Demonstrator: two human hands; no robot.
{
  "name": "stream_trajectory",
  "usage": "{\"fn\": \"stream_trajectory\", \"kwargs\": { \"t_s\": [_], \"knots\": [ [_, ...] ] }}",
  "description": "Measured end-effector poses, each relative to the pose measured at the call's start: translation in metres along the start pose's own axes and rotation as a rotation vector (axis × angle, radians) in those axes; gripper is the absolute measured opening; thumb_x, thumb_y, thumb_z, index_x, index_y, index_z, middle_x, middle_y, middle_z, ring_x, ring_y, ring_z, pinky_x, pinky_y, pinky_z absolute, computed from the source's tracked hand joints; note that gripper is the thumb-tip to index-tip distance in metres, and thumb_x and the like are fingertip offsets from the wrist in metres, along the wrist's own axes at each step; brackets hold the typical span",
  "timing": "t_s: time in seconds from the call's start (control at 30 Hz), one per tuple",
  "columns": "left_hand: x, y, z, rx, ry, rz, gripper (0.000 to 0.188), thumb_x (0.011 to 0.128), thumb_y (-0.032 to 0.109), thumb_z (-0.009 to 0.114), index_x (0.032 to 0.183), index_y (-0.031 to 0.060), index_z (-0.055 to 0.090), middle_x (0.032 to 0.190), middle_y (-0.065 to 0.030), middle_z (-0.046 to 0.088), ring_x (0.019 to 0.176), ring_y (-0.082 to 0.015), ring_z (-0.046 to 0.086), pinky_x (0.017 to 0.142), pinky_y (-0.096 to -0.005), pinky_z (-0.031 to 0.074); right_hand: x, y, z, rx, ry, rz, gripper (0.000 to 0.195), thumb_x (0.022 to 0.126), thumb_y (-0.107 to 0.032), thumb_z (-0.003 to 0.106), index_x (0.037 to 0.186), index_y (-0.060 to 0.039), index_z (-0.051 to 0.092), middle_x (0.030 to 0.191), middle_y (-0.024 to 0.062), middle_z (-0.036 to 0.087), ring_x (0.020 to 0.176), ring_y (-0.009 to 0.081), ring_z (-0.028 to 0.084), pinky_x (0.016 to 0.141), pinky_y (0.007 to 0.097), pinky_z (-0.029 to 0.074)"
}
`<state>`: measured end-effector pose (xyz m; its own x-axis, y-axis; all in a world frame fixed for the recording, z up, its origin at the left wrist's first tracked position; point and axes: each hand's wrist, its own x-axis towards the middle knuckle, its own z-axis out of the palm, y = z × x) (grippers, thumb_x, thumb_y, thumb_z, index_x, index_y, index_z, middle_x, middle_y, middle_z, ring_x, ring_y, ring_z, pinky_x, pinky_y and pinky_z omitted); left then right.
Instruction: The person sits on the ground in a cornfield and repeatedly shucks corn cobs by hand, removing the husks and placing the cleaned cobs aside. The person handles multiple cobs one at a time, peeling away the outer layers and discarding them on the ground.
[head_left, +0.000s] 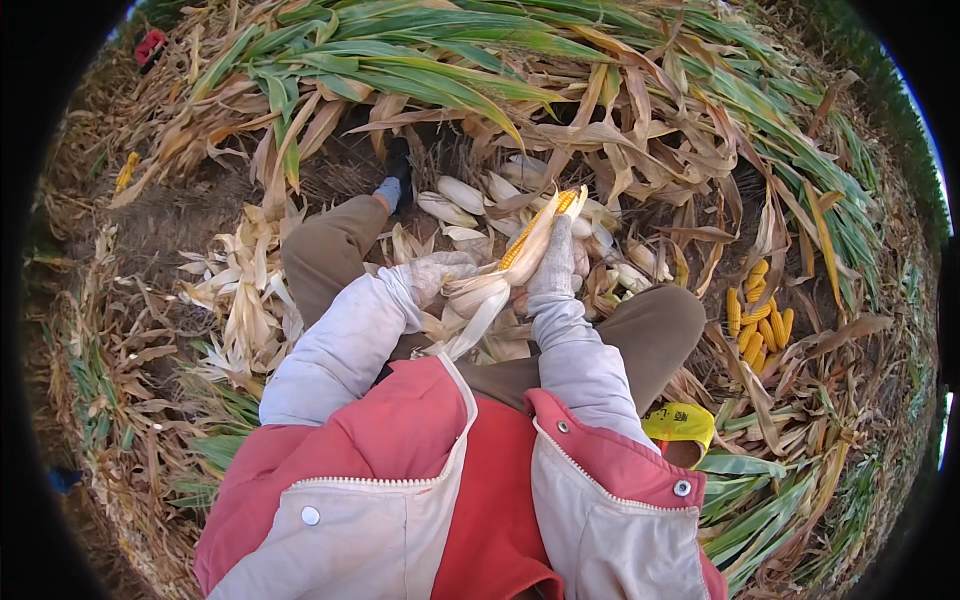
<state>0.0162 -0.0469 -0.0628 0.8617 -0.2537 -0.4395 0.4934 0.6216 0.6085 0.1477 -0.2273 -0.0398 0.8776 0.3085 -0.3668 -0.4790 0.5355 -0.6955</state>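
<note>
Both my hands wear pale, worn gloves. Between them, tilted up to the right, is a corn cob (525, 238) with yellow kernels showing through its partly opened, pale husk (480, 294). My right hand (553, 259) grips the cob and husk along the right side near the upper end. At the lower left end, my left hand (441, 271) has its fingers closed at the husk; how much of it they hold is partly hidden. Beyond my hands, several unhusked ears (459, 196) lie on the ground between my legs.
Stripped husks (251, 289) are heaped at the left. Several bare yellow cobs (761, 319) lie in a pile at the right. Cut corn stalks with green leaves (420, 56) arch across the far side. A yellow cap-like item (681, 421) with writing sits by my right knee.
</note>
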Motion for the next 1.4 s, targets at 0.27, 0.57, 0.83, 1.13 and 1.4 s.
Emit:
{"fn": "stream_trajectory", "kwargs": {
  "t_s": [0.27,0.57,0.83,1.13,1.4],
  "knots": [
    [0.004,0.005,-0.043,0.416,0.377,0.033,0.024,0.089,0.020,0.067,0.107,0.0046,0.063,0.100,-0.0088,0.066,0.096,-0.0201,0.062,0.087,-0.0319,0.049,0.014,0.007,-0.013,0.035,0.141,-0.117,0.071,0.087,-0.058,0.063,0.136,-0.0097,0.045,0.125,0.0123,0.053,0.109,0.0263,0.054,0.095,0.0414,0.047],
    [0.010,0.073,0.006,1.370,0.766,0.441,0.035,0.093,0.033,0.057,0.114,0.0049,0.062,0.117,-0.0165,0.062,0.113,-0.0322,0.058,0.097,-0.0382,0.044,0.025,0.020,-0.027,0.301,-0.177,0.172,0.060,0.094,-0.045,0.051,0.142,-0.0109,0.041,0.138,0.0119,0.049,0.123,0.0288,0.049,0.106,0.0404,0.038],
    [0.061,0.052,-0.013,0.663,0.402,0.476,0.046,0.098,0.037,0.051,0.128,0.0029,0.058,0.131,-0.0117,0.057,0.120,-0.0221,0.053,0.106,-0.0335,0.037,-0.018,0.002,0.012,-0.156,-0.346,0.149,0.055,0.088,-0.018,0.062,0.139,-0.0034,0.045,0.127,0.0102,0.056,0.112,0.0219,0.056,0.096,0.0325,0.046],
    [0.056,0.081,0.015,0.566,0.610,0.582,0.029,0.084,0.016,0.075,0.107,0.0017,0.067,0.098,-0.0074,0.070,0.083,-0.0159,0.065,0.077,-0.0293,0.053,-0.013,0.017,0.008,-0.742,-0.392,-0.028,0.066,0.077,-0.027,0.076,0.132,0.0003,0.050,0.118,0.0149,0.062,0.103,0.0208,0.062,0.088,0.0311,0.050],
    [0.056,0.071,0.034,0.389,0.575,0.621,0.020,0.094,0.019,0.063,0.103,0.0018,0.062,0.094,-0.0072,0.064,0.082,-0.0152,0.062,0.072,-0.0312,0.056,-0.022,0.007,0.012,-0.574,-0.299,0.141,0.060,0.079,-0.028,0.073,0.129,-0.0012,0.053,0.107,0.0133,0.065,0.092,0.0180,0.064,0.079,0.0289,0.051]
  ]
}}
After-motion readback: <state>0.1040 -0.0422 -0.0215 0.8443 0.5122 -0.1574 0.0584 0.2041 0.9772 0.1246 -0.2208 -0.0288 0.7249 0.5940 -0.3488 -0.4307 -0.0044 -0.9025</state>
